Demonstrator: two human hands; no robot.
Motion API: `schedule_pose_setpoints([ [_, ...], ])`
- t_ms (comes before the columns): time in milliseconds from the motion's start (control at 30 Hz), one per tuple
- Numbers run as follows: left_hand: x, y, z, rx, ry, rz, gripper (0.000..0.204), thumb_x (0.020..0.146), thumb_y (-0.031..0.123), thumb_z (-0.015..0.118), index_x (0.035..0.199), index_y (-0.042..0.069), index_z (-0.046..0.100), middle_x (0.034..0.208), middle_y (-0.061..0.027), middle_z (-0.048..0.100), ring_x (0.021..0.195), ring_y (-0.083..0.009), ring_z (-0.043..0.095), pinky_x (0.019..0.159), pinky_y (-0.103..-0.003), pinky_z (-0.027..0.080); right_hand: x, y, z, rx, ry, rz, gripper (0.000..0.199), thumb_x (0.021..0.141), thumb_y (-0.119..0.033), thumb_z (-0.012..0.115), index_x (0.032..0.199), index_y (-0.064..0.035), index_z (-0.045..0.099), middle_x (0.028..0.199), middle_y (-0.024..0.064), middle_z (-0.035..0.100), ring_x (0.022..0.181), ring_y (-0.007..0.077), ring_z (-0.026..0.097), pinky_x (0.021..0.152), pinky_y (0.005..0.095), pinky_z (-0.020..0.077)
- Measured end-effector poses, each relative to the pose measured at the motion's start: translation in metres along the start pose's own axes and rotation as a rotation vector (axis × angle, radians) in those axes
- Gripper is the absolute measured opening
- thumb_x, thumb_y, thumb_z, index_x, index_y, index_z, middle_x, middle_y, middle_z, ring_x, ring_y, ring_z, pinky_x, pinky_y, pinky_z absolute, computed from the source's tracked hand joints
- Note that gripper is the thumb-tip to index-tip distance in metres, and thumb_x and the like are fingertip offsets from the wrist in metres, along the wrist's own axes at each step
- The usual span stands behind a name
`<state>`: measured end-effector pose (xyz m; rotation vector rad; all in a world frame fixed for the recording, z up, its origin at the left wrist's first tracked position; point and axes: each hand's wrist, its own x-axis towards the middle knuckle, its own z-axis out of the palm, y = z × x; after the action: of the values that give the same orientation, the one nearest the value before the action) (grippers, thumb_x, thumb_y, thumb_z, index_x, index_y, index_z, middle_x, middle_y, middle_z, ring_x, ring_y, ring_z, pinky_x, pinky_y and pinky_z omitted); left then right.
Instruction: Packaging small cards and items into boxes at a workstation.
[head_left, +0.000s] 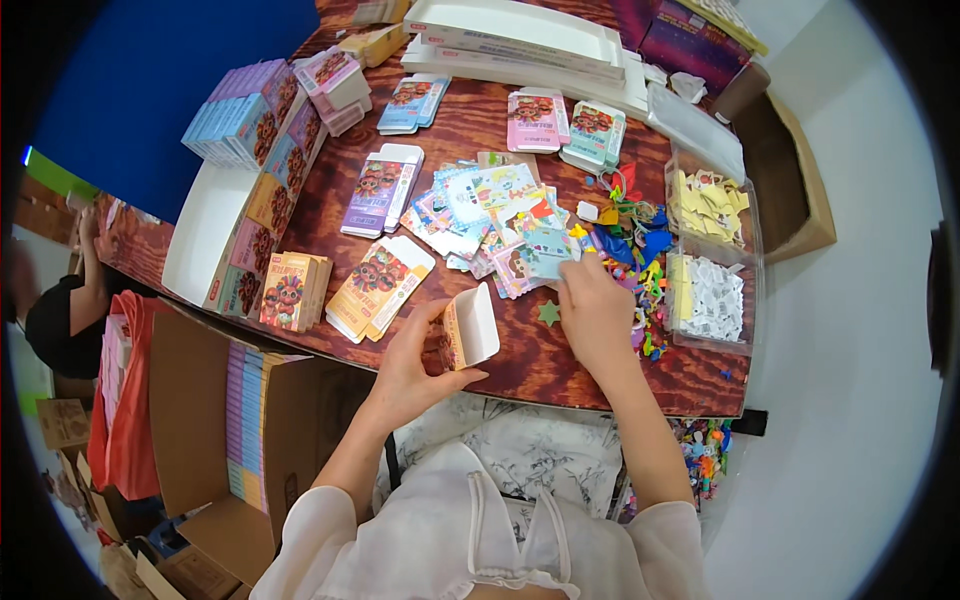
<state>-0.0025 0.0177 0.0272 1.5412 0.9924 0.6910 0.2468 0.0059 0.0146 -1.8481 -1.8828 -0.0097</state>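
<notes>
A: Far L of the card pile (495,225), what've u got?

B: Red bag (130,400), then a big carton (188,400) w/ coloured boxes (246,410) packed inside. Then a white tray (205,232), well L of the pile, part-filled w/ small boxes.

A: Closer in?

B: Stack of orange boxes (288,292), L of the pile + nearer the person. Then flat-looking yellow boxes (375,290), and purple ones (378,195) just L of the pile.

A: L hand?

B: L hand (410,362) is on the near side of the pile, thumb + fingers wrapped round a small box (476,330). Box is tilted, mouth up, white inside.

A: R hand?

B: Green star (549,313) first, on the table (470,122), nr side of the pile. Then R hand (598,308), at the pile's near-R edge, fingertips at or right by a card. Can't tell if it's pinching one.

A: R of the pile?

B: Heap of small toys (650,243), mixed colours, just beside it. Past that, clear tub (712,347): yellow pcs (712,205) in the far part, mostly white pcs (716,300) in the near. Brown box (800,190) far R.
</notes>
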Motion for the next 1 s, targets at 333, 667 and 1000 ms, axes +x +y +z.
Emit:
schedule_pose_setpoints([
  [333, 0.014, 0.013, 0.019, 0.453, 0.188, 0.183, 0.071, 0.069, 0.01, 0.088, 0.129, 0.004, 0.05, 0.12, -0.0119, 0.059, 0.111, -0.0276, 0.06, 0.094, -0.038, 0.049, -0.018, 0.007, -0.057, 1.443, 0.155, 0.831, 0.015, 0.094, -0.011, 0.065, 0.083, -0.0071, 0.055, 0.065, -0.0026, 0.052, 0.047, 0.0006, 0.034, 0.042, 0.0178, 0.0219],
  [667, 0.01, 0.015, 0.017, 0.578, 0.189, 0.247, 0.07, 0.067, 0.012, 0.086, 0.125, 0.004, 0.048, 0.12, -0.0139, 0.058, 0.113, -0.035, 0.055, 0.091, -0.043, 0.047, -0.027, -0.025, -0.076, 0.841, -0.13, 0.414, 0.012, 0.088, -0.008, 0.067, 0.081, -0.0023, 0.059, 0.068, -0.0032, 0.055, 0.063, 0.0041, 0.047, 0.057, 0.0233, 0.0364],
  [1000, 0.009, 0.013, 0.026, 0.697, 0.185, 0.245, 0.073, 0.067, 0.016, 0.087, 0.127, 0.004, 0.049, 0.119, -0.0134, 0.058, 0.111, -0.0348, 0.055, 0.087, -0.043, 0.05, -0.014, -0.041, -0.03, 0.242, -0.112, 0.184, 0.013, 0.085, -0.012, 0.067, 0.085, -0.0009, 0.06, 0.077, 0.0128, 0.064, 0.07, 0.0298, 0.064, 0.064, 0.0403, 0.0469],
])
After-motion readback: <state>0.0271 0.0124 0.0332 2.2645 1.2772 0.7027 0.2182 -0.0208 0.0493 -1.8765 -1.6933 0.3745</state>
